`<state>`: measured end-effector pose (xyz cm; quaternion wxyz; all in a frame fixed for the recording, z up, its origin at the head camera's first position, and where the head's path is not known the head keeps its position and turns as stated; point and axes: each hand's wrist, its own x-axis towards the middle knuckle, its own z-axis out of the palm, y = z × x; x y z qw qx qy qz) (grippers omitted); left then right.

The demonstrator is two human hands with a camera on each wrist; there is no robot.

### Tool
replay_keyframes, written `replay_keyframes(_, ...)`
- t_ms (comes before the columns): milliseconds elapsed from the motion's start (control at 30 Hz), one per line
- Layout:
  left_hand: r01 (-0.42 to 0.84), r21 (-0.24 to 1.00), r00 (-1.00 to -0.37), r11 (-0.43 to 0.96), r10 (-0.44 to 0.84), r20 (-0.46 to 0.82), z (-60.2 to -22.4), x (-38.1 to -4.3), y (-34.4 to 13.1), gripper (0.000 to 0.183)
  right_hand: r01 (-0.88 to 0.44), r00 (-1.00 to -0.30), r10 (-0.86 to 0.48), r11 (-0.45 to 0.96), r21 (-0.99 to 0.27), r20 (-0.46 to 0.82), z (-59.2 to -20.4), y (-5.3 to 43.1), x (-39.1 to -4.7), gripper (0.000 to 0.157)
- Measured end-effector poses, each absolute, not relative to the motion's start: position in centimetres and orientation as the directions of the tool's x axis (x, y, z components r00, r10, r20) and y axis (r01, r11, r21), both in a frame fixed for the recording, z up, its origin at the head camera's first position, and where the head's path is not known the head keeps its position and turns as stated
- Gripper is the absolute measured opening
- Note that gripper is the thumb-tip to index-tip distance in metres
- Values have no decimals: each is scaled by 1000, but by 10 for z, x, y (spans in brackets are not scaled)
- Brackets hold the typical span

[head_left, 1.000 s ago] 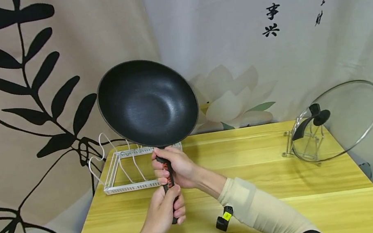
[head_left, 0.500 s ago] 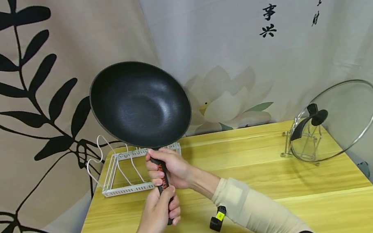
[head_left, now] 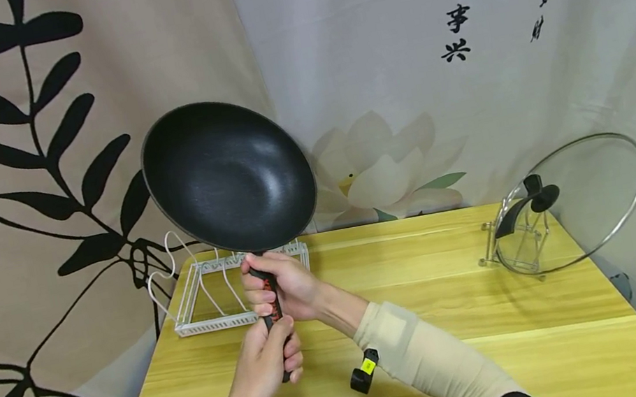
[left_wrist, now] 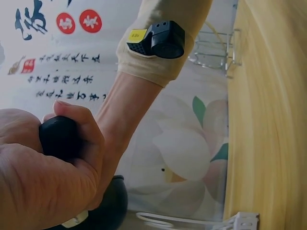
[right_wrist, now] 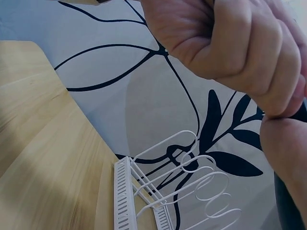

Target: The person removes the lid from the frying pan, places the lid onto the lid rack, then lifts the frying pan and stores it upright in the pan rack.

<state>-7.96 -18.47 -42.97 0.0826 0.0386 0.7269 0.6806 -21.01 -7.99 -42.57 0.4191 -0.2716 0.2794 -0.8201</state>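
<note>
A black wok is held up in the air, its hollow inside facing me and its handle pointing down. My right hand grips the upper part of the handle, just below the pan. Lower on the same handle, my left hand is wrapped round it with the thumb on top. The handle's black end pokes out of the left fist in the left wrist view. Behind the wok stands a white wire rack, partly hidden by the pan and the right hand.
At the table's right, a glass lid with a black knob leans upright in a small wire stand. The wooden table ends against a printed cloth backdrop. A small camera is strapped at the right sleeve.
Both hands and the wok have shifted left in the head view, over the rack's side. The wok sits slightly higher, and the grip is the same.
</note>
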Motion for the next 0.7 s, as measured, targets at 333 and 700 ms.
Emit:
replay_keyframes(333, -51, 992, -991, 120, 119, -65, -425, -77, -183, 36, 550, -463, -852, -493, -674, 246, -422, -83, -210, 40)
replay_keyframes(700, -25, 983, -997, 181, 68, -38, -424, -76, -182, 38, 547, -432, -851, -510, -664, 298, -420, -86, -211, 43)
